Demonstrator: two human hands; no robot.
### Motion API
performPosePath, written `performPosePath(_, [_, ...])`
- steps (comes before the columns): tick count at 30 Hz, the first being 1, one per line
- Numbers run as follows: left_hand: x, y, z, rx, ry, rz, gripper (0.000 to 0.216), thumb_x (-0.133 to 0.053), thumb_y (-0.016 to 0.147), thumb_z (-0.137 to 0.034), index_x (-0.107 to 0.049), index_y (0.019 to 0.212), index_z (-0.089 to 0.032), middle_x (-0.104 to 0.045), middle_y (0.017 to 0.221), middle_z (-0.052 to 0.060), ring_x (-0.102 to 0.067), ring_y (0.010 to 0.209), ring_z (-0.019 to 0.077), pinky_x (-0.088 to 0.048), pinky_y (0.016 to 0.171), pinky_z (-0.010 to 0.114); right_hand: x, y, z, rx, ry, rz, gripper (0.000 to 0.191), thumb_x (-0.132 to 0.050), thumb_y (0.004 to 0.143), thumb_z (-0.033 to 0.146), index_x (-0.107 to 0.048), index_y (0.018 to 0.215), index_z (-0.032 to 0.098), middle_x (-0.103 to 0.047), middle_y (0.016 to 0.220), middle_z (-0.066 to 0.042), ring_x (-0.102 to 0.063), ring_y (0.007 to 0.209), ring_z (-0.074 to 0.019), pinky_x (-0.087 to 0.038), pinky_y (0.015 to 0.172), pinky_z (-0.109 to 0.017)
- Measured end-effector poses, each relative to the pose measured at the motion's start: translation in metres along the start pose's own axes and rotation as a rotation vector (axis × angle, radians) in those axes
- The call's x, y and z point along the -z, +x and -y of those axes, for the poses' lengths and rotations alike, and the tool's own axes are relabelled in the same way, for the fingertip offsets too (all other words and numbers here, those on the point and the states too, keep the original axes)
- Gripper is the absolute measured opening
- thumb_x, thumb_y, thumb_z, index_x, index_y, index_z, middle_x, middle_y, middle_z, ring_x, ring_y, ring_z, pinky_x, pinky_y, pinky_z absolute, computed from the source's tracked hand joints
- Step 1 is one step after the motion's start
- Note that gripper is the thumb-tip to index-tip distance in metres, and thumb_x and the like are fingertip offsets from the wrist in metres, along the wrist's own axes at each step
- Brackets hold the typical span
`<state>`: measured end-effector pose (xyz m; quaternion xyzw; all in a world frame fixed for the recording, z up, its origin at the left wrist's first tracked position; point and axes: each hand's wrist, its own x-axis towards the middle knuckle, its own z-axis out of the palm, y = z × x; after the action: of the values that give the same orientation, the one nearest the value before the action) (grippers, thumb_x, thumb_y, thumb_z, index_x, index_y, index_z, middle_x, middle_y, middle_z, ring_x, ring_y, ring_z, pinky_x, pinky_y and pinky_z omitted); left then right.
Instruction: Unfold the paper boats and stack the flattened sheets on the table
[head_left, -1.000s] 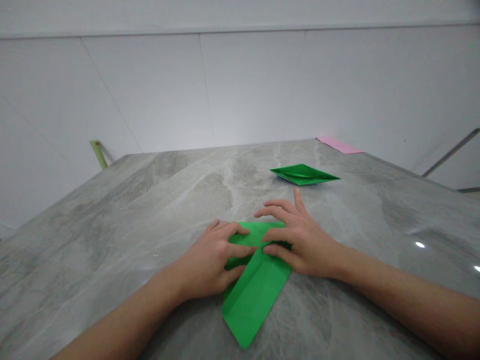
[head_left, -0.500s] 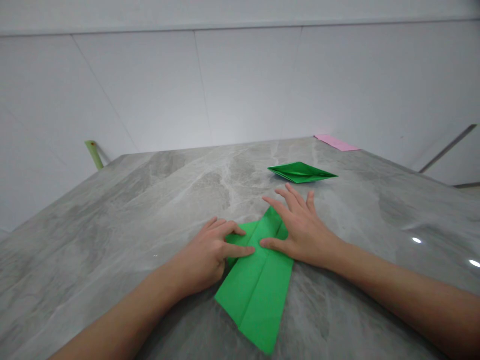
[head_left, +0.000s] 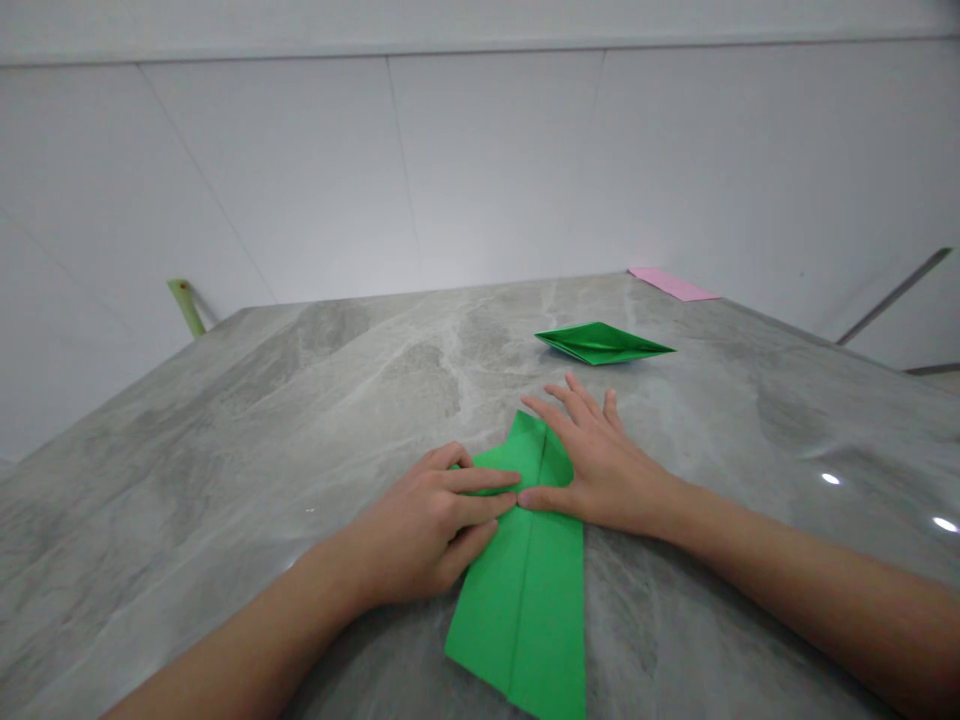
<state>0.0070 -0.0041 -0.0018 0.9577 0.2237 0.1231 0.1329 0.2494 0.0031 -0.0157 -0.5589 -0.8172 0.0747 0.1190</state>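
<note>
Our left hand (head_left: 427,520) lay palm down on the left side of the green paper sheet (head_left: 529,600), its fingers stretched out and only loosely bent, the forefinger pressed flat across the paper toward the middle crease. It gripped nothing and only bore down. Our right hand (head_left: 600,465) lay on the right side of the same sheet, opened wide with the fingers spread and flat. Its thumb reached in so that the tip met the left forefinger just at the crease, and it too had nothing closed in it. The sheet rested flat on the grey marble table (head_left: 225,450) straight ahead of us, partly folded, with its long axis running away from us. The broad square end lay nearest our body and the narrowed, pointed end farthest off, just beside the right forefinger. The crease ran along that axis, so each hand lay on its own side of it. Neither was clearly nearer to the sheet, though the right reached farther toward the pointed end. Beyond the sheet's point and a little to its right, well apart from it, sat a folded green paper shape (head_left: 600,343). Farther the same way lay a pink sheet (head_left: 671,285) at the table's far edge. Far off to the sheet's left a pale green stick (head_left: 186,307) leaned by the wall.
</note>
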Motion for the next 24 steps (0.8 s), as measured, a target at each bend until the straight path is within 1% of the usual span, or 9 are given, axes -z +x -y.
performPosePath(3, [0.001, 0.001, 0.000, 0.022, -0.008, 0.022, 0.034, -0.046, 0.100, -0.025, -0.064, 0.129, -0.022, -0.060, 0.141, 0.002, -0.060, 0.107, 0.0230, -0.049, 0.098, 0.046, 0.000, 0.003, -0.003, -0.036, 0.043, 0.027, 0.103, -0.071, 0.071, 0.067, -0.033, 0.153, 0.016, -0.027, 0.158, -0.026, -0.002, 0.150, -0.0462, -0.006, 0.112, -0.075])
performPosePath(5, [0.001, 0.000, 0.000, 0.016, -0.007, 0.040, 0.035, -0.047, 0.100, -0.027, -0.062, 0.131, -0.020, -0.057, 0.145, 0.004, -0.057, 0.118, 0.0243, -0.044, 0.107, 0.047, -0.001, 0.006, -0.007, -0.079, 0.069, 0.022, 0.103, -0.072, 0.072, 0.064, -0.031, 0.154, 0.017, -0.026, 0.159, -0.026, -0.003, 0.150, -0.0457, -0.007, 0.112, -0.075])
performPosePath(7, [-0.001, -0.001, 0.002, 0.015, -0.002, 0.063, 0.036, -0.047, 0.101, -0.029, -0.061, 0.133, -0.019, -0.055, 0.147, 0.003, -0.049, 0.133, 0.0271, -0.036, 0.115, 0.050, -0.003, 0.010, -0.012, -0.130, 0.088, 0.008, 0.102, -0.072, 0.073, 0.061, -0.029, 0.154, 0.016, -0.027, 0.159, -0.025, -0.005, 0.150, -0.0452, -0.008, 0.113, -0.074])
performPosePath(9, [-0.002, -0.003, 0.003, 0.037, 0.003, 0.096, 0.037, -0.047, 0.101, -0.030, -0.059, 0.135, -0.022, -0.053, 0.148, 0.000, -0.038, 0.143, 0.0304, -0.030, 0.118, 0.056, -0.004, 0.014, -0.018, -0.176, 0.109, -0.011, 0.100, -0.071, 0.074, 0.058, -0.029, 0.154, 0.016, -0.030, 0.157, -0.024, -0.009, 0.150, -0.0447, -0.009, 0.113, -0.074])
performPosePath(10, [-0.002, -0.003, 0.003, 0.052, 0.004, 0.112, 0.038, -0.047, 0.101, -0.031, -0.058, 0.136, -0.023, -0.051, 0.149, 0.000, -0.034, 0.146, 0.0319, -0.029, 0.117, 0.059, -0.004, 0.017, -0.021, -0.192, 0.124, -0.022, 0.098, -0.071, 0.074, 0.056, -0.030, 0.154, 0.016, -0.032, 0.156, -0.023, -0.015, 0.150, -0.0443, -0.010, 0.113, -0.074])
performPosePath(14, [-0.002, -0.004, 0.003, 0.081, -0.021, 0.150, 0.040, -0.046, 0.102, -0.032, -0.054, 0.140, -0.026, -0.048, 0.152, 0.001, -0.028, 0.148, 0.0323, -0.026, 0.117, 0.064, -0.007, 0.025, -0.031, -0.211, 0.175, -0.094, 0.084, -0.070, 0.076, 0.051, -0.039, 0.147, 0.019, -0.044, 0.149, -0.020, -0.039, 0.140, -0.0390, -0.015, 0.114, -0.071])
performPosePath(17, [-0.002, -0.004, 0.002, 0.085, -0.048, 0.147, 0.041, -0.046, 0.102, -0.030, -0.051, 0.142, -0.027, -0.048, 0.152, 0.002, -0.027, 0.149, 0.0308, -0.023, 0.118, 0.064, -0.010, 0.030, -0.037, -0.211, 0.170, -0.150, 0.076, -0.068, 0.079, 0.050, -0.043, 0.143, 0.017, -0.049, 0.145, -0.019, -0.043, 0.138, -0.0373, -0.019, 0.114, -0.068])
performPosePath(21, [-0.002, -0.005, 0.002, 0.094, -0.046, 0.152, 0.041, -0.046, 0.102, -0.030, -0.051, 0.143, -0.027, -0.046, 0.152, 0.003, -0.025, 0.149, 0.0305, -0.023, 0.118, 0.064, -0.014, 0.033, -0.042, -0.217, 0.132, -0.215, 0.068, -0.066, 0.081, 0.048, -0.049, 0.137, 0.014, -0.055, 0.139, -0.020, -0.048, 0.133, -0.0369, -0.029, 0.112, -0.063])
performPosePath(24, [-0.003, -0.006, 0.003, 0.092, -0.038, 0.143, 0.043, -0.047, 0.101, -0.031, -0.050, 0.144, -0.028, -0.046, 0.153, 0.002, -0.021, 0.150, 0.0305, -0.022, 0.119, 0.062, -0.015, 0.033, -0.042, -0.216, 0.118, -0.233, 0.063, -0.065, 0.082, 0.046, -0.052, 0.134, 0.014, -0.057, 0.137, -0.020, -0.051, 0.130, -0.0359, -0.034, 0.110, -0.059])
